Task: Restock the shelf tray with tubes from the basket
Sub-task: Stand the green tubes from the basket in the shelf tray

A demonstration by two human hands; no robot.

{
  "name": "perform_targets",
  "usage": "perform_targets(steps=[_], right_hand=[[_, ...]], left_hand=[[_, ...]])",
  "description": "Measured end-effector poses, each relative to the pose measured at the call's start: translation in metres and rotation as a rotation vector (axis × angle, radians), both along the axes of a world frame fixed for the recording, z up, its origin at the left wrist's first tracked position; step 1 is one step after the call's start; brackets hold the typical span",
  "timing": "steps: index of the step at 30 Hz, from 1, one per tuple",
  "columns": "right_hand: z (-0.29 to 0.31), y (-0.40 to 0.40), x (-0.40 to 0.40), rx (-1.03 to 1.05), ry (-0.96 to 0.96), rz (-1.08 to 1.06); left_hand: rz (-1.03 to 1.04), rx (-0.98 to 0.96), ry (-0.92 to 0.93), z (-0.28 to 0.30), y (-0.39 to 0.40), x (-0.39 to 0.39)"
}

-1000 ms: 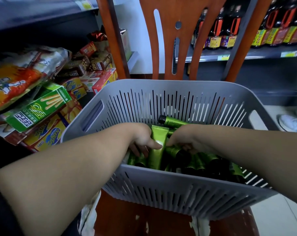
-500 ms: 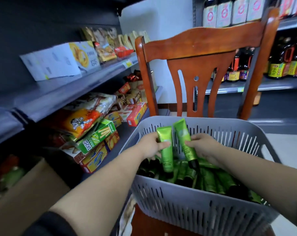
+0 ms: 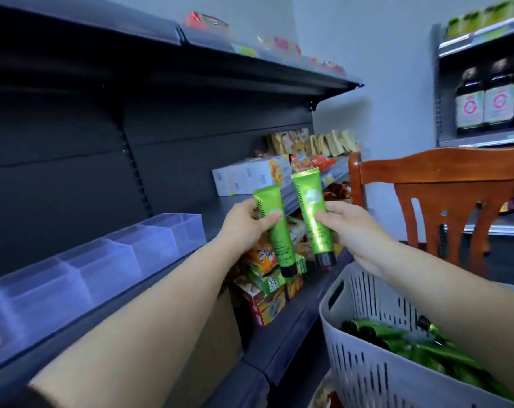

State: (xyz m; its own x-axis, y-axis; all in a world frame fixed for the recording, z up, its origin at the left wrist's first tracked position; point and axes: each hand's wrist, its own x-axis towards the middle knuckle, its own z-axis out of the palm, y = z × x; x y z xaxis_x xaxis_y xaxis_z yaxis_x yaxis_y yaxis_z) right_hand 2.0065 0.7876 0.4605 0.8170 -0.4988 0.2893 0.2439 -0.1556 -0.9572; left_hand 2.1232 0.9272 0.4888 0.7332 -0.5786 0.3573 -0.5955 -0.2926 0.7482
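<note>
- left hand is gripping 1 green tube, cap down.
- right hand is pinching another tube beside it.
- both are hanging near the clear shelf tray, above the basket.

single head view looks forward, angled left along the shelf, hands close.

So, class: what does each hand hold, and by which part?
Left hand grips one green tube near its crimped upper end; right hand pinches another green tube around its middle, caps down.
</note>
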Motion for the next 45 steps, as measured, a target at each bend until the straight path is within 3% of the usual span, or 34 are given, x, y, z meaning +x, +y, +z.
perform_targets(steps=[12,18,27,39,45], right_hand=[[0.084,0.144,0.038,-0.082,-0.174,0.327],[0.106,0.232,0.064,-0.160,-0.244,0.482],[0.126,0.344,0.116,-0.116,-0.211,0.692],[0.151,0.416,0.199,-0.288,-0.283,0.623],[0.135,0.439,0.230,-0.207,-0.289,0.613]], left_hand=[[0.188,-0.066,-0.156,0.112,0.171,-0.034],[0.401,-0.081,-0.216,0.134,0.267,-0.029],[0.675,-0.109,-0.299,0.152,0.393,-0.007],[0.875,-0.029,-0.285,0.168,0.440,0.067],[0.894,-0.033,-0.280,0.165,0.441,0.089]])
